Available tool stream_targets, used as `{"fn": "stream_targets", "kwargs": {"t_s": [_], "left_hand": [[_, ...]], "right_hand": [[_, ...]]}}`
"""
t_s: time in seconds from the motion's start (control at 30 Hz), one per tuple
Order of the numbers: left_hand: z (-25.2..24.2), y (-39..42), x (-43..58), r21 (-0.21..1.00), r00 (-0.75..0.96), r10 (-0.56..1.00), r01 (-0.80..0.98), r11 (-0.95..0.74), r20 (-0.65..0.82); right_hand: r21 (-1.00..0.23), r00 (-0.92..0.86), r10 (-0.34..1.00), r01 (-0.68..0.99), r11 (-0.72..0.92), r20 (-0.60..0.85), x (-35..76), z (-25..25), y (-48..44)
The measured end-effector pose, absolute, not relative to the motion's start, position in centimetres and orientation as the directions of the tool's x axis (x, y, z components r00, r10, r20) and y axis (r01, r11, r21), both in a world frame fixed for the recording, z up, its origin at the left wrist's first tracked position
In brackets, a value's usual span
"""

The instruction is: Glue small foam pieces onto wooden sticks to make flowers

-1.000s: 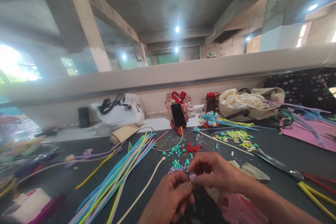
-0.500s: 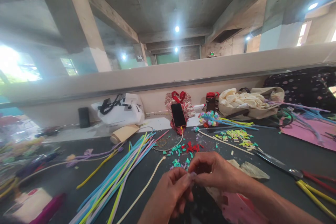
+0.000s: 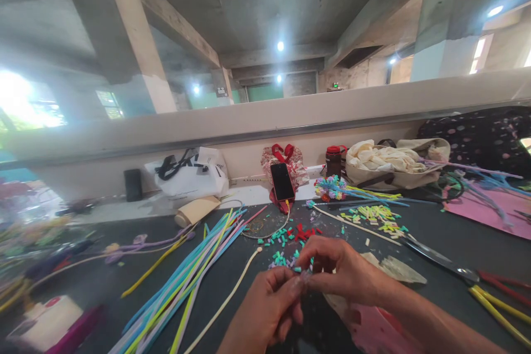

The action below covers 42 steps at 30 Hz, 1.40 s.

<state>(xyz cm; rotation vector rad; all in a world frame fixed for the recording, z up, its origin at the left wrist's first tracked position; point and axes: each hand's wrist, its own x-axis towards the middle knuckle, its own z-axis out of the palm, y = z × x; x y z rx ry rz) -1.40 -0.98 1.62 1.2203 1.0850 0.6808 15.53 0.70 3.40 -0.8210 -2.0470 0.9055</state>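
Note:
My left hand (image 3: 271,298) and my right hand (image 3: 338,268) meet at the fingertips over the near part of the dark table. Both are closed in a pinch around a small pale purplish piece (image 3: 306,275), mostly hidden by the fingers, so its exact shape cannot be made out. Just beyond the fingertips lie loose small green pieces (image 3: 280,259) with purple ones among them. Behind those is a pile of small red pieces (image 3: 305,232). Left of my left hand, a cream-coloured stem (image 3: 232,293) with a knobbed tip rests on the table.
Long fuzzy pastel stems (image 3: 194,271) lie bundled at left. Large scissors (image 3: 446,260) with red and yellow handles rest at right. Yellow cut pieces (image 3: 375,213) are scattered behind. A phone (image 3: 281,181) on a cable leans against a patterned bag; a canvas bag (image 3: 373,177) stands further right.
Both hands stay in nearly the same place, with small finger shifts around the piece. It looks less purple and is more covered by the fingers now.

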Motion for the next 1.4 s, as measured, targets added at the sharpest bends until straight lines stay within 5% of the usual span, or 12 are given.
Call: {"fn": "stream_targets", "kwargs": {"t_s": [1.4], "left_hand": [[1.77, -1.54, -1.40, 0.949, 0.421, 0.873, -0.077, 0.304, -0.246]], "right_hand": [[-0.699, -0.500, 0.705, 0.243, 0.672, 0.504, 15.32, 3.63, 0.63]]}}
